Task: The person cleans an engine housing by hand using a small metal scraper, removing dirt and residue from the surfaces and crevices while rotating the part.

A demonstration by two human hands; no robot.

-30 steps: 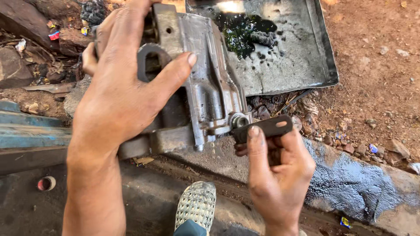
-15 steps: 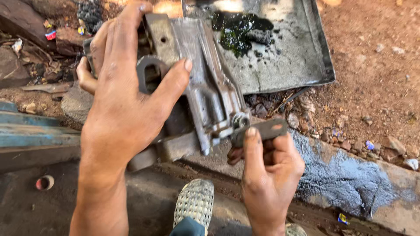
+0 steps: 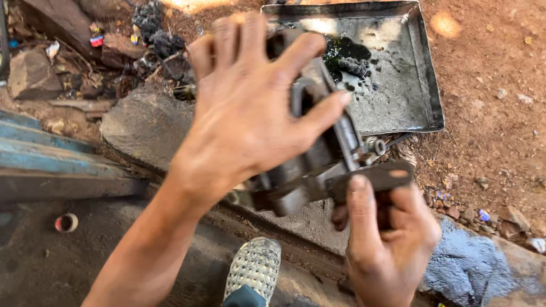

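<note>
The left hand (image 3: pixel 250 113), gripping the grey metal casting (image 3: pixel 318 170), has tilted it toward frame centre, hiding its face. The right hand (image 3: pixel 387 233) stays clamped on the flat dark spanner (image 3: pixel 381 175), probably seated near the small bolt (image 3: pixel 375 146).

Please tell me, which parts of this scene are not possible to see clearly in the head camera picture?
- Metal casting, head view: mostly covered by the left hand and blurred.
- Dark flat tool: its lower part is hidden inside the right hand.
- Small fitting at the casting's end: too small and blurred to identify.
- Metal tray: top edge cut off by the frame.
- Shoe: cut off at the bottom edge.
</note>
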